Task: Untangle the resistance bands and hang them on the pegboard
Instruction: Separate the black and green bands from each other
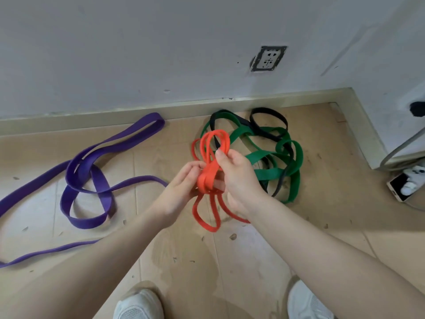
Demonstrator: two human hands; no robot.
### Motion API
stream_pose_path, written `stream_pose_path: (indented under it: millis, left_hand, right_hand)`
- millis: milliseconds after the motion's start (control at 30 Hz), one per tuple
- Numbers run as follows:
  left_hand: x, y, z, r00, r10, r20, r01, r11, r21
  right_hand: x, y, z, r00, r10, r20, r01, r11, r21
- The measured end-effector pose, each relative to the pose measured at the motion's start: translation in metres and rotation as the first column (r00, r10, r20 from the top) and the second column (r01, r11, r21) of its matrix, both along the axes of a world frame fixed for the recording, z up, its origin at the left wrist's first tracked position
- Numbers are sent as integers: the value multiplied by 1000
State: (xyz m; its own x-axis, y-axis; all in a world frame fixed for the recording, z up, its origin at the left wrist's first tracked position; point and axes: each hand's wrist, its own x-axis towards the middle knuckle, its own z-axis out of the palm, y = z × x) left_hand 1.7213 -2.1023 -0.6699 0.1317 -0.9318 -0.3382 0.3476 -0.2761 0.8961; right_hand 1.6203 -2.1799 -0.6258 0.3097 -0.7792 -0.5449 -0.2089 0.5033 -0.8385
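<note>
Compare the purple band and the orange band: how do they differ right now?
The purple band lies on the floor, untouched; the orange band is held up by the left hand and right hand. The purple band is wider and sprawls in long loose loops; the orange band is narrow and bunched into several small loops. Both are flat closed-loop bands, neither hung yet.
</note>
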Motion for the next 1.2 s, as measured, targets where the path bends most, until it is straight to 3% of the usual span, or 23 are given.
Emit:
stream_pose_path:
  millis: [133,200,367,433,533,567,800,867,967,1033,1100,1200]
  left_hand:
    - [5,0,5,996,-27,86,31,998,-49]
    - [3,0,7,996,-3,91,6,1000,-28]
    - [9,-4,18,961,276,17,-277,960,39]
    - [16,-9,21,929,369,16,-369,928,57]
    - [17,-15,26,892,452,-3,-450,888,98]
    - [15,-16,27,886,464,-18,-459,881,112]
    - [23,-23,39,871,478,-109,-457,872,175]
    - [27,-24,46,874,468,-130,-451,881,141]
    - [34,-31,59,844,507,-176,-502,861,77]
    - [42,-39,66,815,562,-139,-558,827,66]
    - [48,-48,73,799,602,-7,-601,798,55]
    - [49,-56,85,784,598,166,-601,798,-34]
  right_hand:
    - [2,-12,2,994,-69,87,65,996,57]
    - [-1,-20,5,996,38,82,-37,999,-13]
    - [-19,-51,0,940,280,-195,-326,907,-267]
    - [-35,-60,-15,845,429,-320,-518,806,-286]
    - [-51,-52,-43,604,651,-460,-789,572,-225]
    - [-51,-49,-51,580,658,-480,-810,527,-258]
    - [-32,-38,-71,685,440,-581,-729,395,-559]
    - [-33,-43,-55,669,513,-538,-743,438,-506]
    - [-36,-53,-16,600,536,-594,-800,389,-457]
    - [-36,-57,14,636,501,-587,-771,420,-478]
    - [-35,-55,47,736,500,-457,-677,561,-477]
    - [-24,-51,94,875,480,-58,-471,819,-326]
